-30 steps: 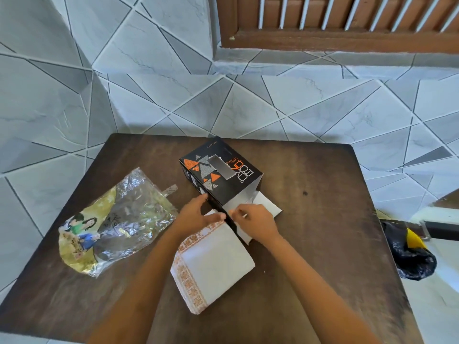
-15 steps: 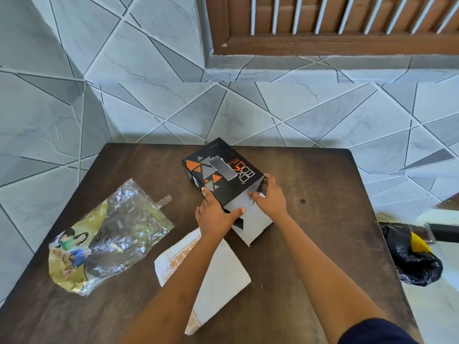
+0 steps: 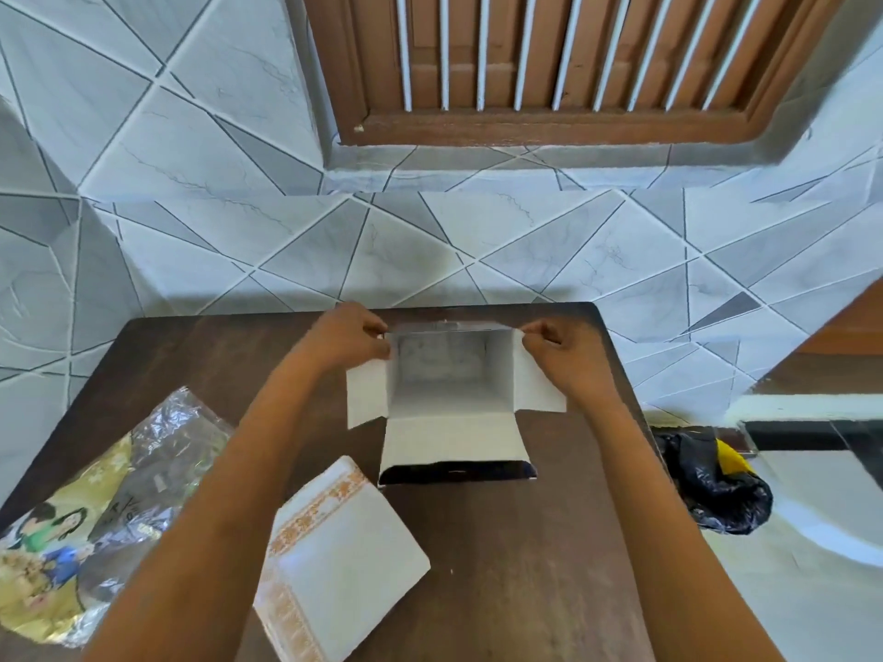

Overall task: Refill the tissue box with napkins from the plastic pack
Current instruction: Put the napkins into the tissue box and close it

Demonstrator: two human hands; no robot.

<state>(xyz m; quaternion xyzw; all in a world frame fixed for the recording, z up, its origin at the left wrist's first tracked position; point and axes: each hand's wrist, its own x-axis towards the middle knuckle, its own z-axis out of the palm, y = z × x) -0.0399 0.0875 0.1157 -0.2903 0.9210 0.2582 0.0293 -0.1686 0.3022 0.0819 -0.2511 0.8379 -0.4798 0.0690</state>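
Box (image 3: 449,375), 12 o'clock on the desk (image 3: 516,566): open end toward me, flaps spread, inside looks empty; my left hand (image 3: 351,339) pinches the left flap, my right hand (image 3: 559,353) the right, each grip closed on card. Napkins (image 3: 341,561), 6 o'clock, loose beside the pack (image 3: 95,513) at 8 o'clock. Step, I judge: holding it open; next, one hand must let go, gather the stack squarely and slide it in.

The tissue box (image 3: 449,375) mouth gapes unobstructed, flaps spread; bare worktop (image 3: 549,542) lies right of the napkins (image 3: 344,561).
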